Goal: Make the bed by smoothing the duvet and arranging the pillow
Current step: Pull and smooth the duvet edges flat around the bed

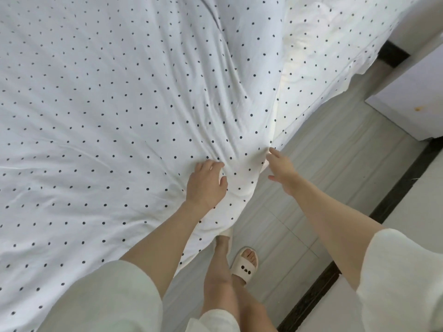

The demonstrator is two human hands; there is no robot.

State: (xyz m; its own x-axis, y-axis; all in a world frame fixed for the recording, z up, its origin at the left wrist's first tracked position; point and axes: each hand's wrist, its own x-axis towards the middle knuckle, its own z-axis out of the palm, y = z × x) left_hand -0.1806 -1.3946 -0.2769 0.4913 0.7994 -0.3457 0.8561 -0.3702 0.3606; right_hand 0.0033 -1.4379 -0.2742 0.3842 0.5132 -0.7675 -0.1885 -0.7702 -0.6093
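I am looking down on the duvet, a soft white cotton cover dotted with small dark spots, which is lying spread across the bed and filling the left and middle of my view. Out on the left the cloth is lying fairly flat, with only shallow creases running through it. Nearer the middle the fabric is gathering into long folds that are fanning toward the bed's near edge, where the left hand is resting. Its fingers are curling into the cloth and bunching a soft ridge of it between fingertips and thumb, so it is gripping the duvet. A loose pale sleeve is hanging round that arm's elbow. Below the hand the duvet's corner is drooping over the side of the bed, down to a bare foot in a cream slipper with dark dots on its strap. Just to the right, the right hand is reaching in with its fingers released and nearly straight, the tips touching the duvet's hanging edge where a seam is showing. Further right the floor is showing smooth pale grey tiles, crossed by a dark glossy strip. At the far right a white cabinet with flat, square faces is standing.
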